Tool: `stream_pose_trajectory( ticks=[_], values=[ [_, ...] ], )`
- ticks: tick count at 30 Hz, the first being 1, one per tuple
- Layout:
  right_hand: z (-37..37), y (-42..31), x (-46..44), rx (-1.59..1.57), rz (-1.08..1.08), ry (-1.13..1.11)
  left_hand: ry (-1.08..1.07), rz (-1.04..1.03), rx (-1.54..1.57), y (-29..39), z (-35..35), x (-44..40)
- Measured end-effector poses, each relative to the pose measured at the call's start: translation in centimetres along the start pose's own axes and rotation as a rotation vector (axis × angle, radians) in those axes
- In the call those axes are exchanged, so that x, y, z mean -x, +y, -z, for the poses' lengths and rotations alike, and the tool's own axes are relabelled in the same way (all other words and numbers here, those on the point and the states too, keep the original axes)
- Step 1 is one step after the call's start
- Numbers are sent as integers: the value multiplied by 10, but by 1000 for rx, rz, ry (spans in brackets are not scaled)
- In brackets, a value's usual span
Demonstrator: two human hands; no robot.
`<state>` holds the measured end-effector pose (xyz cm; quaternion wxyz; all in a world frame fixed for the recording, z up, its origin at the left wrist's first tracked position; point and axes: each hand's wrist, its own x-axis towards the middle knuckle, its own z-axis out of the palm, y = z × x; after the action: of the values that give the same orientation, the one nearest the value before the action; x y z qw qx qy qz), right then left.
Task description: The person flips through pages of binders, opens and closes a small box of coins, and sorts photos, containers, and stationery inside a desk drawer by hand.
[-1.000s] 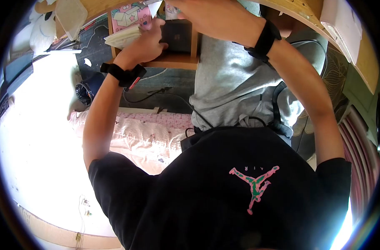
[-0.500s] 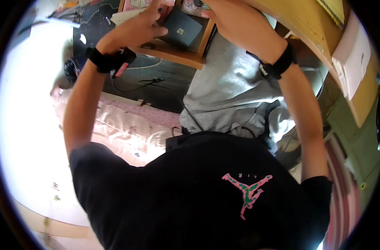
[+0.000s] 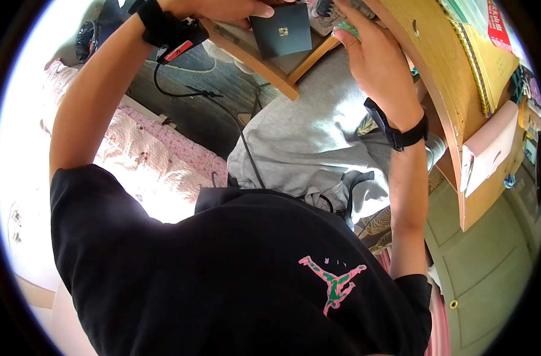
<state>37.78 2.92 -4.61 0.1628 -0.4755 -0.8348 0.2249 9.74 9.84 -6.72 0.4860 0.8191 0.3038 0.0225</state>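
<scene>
My left hand (image 3: 232, 9), partly cut off by the top edge, is at a dark square box (image 3: 291, 41) with a small gold square mark. Its thumb lies at the box's upper left corner and fingers show beside the left edge. The box is over an open wooden drawer (image 3: 247, 56). My right hand (image 3: 380, 65) reaches past the drawer's right side, thumb bent toward the fingers. A small green patterned thing (image 3: 346, 28) shows at its thumb; its kind is unclear. Near those fingers is a black, toothed object (image 3: 325, 8), cut off by the frame.
On the right, a wooden desk (image 3: 428, 41) bears a spiral-bound yellow notebook (image 3: 484, 65) and a pink case (image 3: 490, 142). Grey-trousered legs (image 3: 300, 130) are beside the drawer. A black cable (image 3: 235, 136) hangs at the left, before a pink patterned bedspread (image 3: 163, 148).
The dark box has turned and shifted right relative to the drawer, with my left hand at its edge. My right hand has moved right and lower in view. The camera view has shifted.
</scene>
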Motion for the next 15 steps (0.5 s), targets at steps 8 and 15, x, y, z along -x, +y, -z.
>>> stream_pose_trajectory(
  ticks=[8, 15],
  values=[
    [0, -3, -1, -34, -24, -3, -36, 60, 66, 3, -1, -2],
    [3, -3, -2, -18, 17, 22, -38, 119, 19, 12, -9, 5]
  ],
)
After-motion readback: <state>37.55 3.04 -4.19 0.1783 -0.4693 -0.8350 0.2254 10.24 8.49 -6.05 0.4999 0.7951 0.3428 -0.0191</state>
